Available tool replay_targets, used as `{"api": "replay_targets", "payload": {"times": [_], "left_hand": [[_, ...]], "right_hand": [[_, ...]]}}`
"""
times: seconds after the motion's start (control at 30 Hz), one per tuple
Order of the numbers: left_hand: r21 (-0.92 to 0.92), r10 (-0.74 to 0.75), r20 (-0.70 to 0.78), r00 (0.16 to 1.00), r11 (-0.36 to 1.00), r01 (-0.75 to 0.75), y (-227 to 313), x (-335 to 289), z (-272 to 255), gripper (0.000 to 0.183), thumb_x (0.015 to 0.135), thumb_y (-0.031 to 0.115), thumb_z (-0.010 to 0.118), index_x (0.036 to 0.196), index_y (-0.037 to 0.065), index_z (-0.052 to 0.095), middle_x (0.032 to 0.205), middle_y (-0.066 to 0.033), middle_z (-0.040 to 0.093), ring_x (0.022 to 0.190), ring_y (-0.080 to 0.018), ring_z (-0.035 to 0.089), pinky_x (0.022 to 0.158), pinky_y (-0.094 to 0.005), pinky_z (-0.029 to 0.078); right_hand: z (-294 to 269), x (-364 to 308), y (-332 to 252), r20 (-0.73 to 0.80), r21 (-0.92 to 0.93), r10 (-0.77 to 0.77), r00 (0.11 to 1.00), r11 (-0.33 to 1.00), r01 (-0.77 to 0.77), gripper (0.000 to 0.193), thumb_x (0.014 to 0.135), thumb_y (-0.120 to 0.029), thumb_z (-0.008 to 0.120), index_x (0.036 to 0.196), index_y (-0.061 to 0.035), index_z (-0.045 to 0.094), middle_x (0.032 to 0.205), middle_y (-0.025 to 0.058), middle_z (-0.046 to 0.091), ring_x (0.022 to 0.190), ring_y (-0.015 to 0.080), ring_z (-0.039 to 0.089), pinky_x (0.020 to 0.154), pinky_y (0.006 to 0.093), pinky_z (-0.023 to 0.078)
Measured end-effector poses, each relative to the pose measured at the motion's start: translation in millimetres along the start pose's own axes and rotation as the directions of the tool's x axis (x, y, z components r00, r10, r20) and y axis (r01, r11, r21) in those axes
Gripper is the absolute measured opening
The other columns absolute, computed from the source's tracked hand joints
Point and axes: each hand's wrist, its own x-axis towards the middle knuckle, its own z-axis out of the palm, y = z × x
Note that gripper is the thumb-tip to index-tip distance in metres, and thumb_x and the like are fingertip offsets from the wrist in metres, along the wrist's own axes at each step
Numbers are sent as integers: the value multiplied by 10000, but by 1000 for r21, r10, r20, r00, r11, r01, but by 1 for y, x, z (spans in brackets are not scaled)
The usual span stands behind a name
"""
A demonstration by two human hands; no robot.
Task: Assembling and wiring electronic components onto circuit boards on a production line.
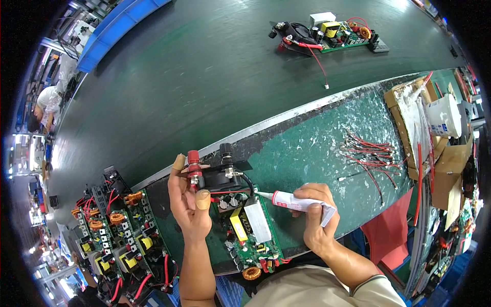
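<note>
Here's the right hand (318,225), closed around a white glue tube (289,200) with a red band, its slim nozzle angled left and tipped right at the fan-end corner of the circuit-board assembly (249,227); whether it actually touches, I can't tell. That assembly sits on the green workbench (307,153), left of the right hand and just right of the left hand (190,210). And the left hand? Fingers half curled about the fan end, beside the red terminal (193,161), thumb on the near side; how firmly it grips, I can't tell. Covers show on the thumb and index fingertips.

Now a look at the assembly: a green board running toward the person's body, black fan (222,180) at the far end, black terminal (226,153) standing beside the red one. Along the middle, a yellow block (238,225) lies next to a silvery one (257,222), and a copper-coloured coil (251,273) rounds off the near end.
</note>
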Motion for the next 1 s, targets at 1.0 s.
{"api": "replay_targets", "payload": {"times": [1.0], "left_hand": [[-138, -387, -409, 826, 921, 363, 44, -68, -55, 721, 898, 244, 761, 1443, 56, 329, 1089, -109, 665, 864, -96, 593, 649, -220, 421]], "right_hand": [[-121, 50, -47, -283, -731, -400, 872, 679, 74, 559, 921, -229, 704, 1336, 62, 469, 1105, 157, 651, 797, 163, 633, 708, 281, 516]]}}
